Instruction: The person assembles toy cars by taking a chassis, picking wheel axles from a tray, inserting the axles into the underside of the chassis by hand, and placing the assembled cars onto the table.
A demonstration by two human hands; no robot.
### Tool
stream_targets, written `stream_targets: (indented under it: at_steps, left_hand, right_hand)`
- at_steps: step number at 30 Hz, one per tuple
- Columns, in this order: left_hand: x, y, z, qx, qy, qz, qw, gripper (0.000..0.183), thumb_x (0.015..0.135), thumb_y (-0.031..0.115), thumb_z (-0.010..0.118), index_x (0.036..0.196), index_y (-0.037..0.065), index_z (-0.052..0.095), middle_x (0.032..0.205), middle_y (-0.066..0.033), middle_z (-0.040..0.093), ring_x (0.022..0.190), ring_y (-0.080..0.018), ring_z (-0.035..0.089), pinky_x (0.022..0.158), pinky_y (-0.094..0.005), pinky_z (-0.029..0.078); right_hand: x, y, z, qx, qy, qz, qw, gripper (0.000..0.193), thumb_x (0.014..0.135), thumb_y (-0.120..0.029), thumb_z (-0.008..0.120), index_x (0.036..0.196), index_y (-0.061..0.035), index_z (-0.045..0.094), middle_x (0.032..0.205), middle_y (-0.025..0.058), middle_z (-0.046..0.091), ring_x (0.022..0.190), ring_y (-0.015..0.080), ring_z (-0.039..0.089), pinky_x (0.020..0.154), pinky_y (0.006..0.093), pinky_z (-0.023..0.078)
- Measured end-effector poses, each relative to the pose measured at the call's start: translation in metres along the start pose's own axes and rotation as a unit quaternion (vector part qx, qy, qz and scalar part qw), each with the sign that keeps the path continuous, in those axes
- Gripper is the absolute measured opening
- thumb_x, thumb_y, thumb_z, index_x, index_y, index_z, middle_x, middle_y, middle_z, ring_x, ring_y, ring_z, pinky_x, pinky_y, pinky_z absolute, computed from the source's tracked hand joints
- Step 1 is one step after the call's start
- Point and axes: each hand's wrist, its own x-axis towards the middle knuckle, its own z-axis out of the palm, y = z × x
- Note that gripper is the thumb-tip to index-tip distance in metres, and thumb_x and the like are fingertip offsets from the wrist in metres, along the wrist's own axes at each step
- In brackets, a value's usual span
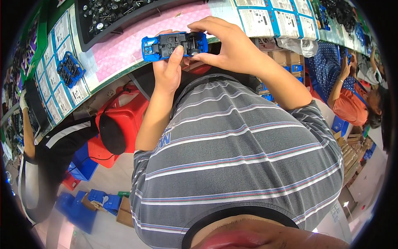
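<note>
An upside-down blue toy car (169,42) with a black underside is held over the front edge of the bench. My left hand (166,76) grips it from below, the thumb pressed on the underside. Around the car's right end, my right hand (232,45) has index finger and thumb on opposite sides, at the black wheels (193,45) there. Whether those wheels are fully seated cannot be made out. Both hands are closed on the car.
A black tray (103,34) of small wheels on axles sits on pink bubble wrap (124,53). Another blue car body (71,69) lies left on printed sheets (54,79). A red stool (124,112) stands below the bench. Co-workers sit at left and right.
</note>
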Motion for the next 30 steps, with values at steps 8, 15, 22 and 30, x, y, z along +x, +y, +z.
stream_targets:
  at_steps: [8,15,22,30]
  left_hand:
    - [-0.001,0.0,0.004,-0.007,-0.017,0.012,1.0,0.053,0.089,0.01,0.067,0.134,0.002,0.04,0.122,-0.013,0.055,0.105,-0.0181,0.058,0.084,-0.0302,0.051]
    - [0.0,0.001,0.005,0.015,-0.026,0.02,0.999,0.056,0.086,0.01,0.071,0.132,0.003,0.04,0.121,-0.0122,0.056,0.092,-0.0147,0.06,0.068,-0.0248,0.051]
    - [-0.001,0.001,0.005,-0.002,-0.013,0.002,1.0,0.057,0.086,0.01,0.071,0.133,0.003,0.039,0.121,-0.0133,0.056,0.091,-0.0149,0.06,0.068,-0.0243,0.052]
    - [-0.003,0.003,0.007,0.043,-0.043,0.016,0.998,0.056,0.086,0.011,0.068,0.134,0.003,0.039,0.122,-0.0168,0.056,0.088,-0.0184,0.062,0.064,-0.0269,0.052]
  right_hand:
    - [-0.001,-0.001,0.006,0.04,0.01,-0.002,0.999,0.057,0.07,-0.016,0.081,0.12,-0.0012,0.059,0.114,0.0164,0.063,0.109,0.0356,0.059,0.093,0.0415,0.049]
    - [-0.003,0.0,0.006,0.048,0.024,0.004,0.999,0.057,0.069,-0.016,0.082,0.119,-0.0009,0.059,0.114,0.0163,0.063,0.108,0.0356,0.06,0.094,0.0415,0.049]
    - [-0.008,0.002,0.009,0.084,0.024,0.032,0.996,0.06,0.075,-0.016,0.08,0.128,-0.0015,0.054,0.12,0.0157,0.06,0.109,0.033,0.06,0.094,0.0398,0.05]
    - [-0.011,0.022,0.008,0.353,-0.127,0.267,0.888,0.035,0.089,0.002,0.059,0.123,0.006,0.054,0.098,0.0083,0.065,0.09,0.0121,0.062,0.083,0.0276,0.052]
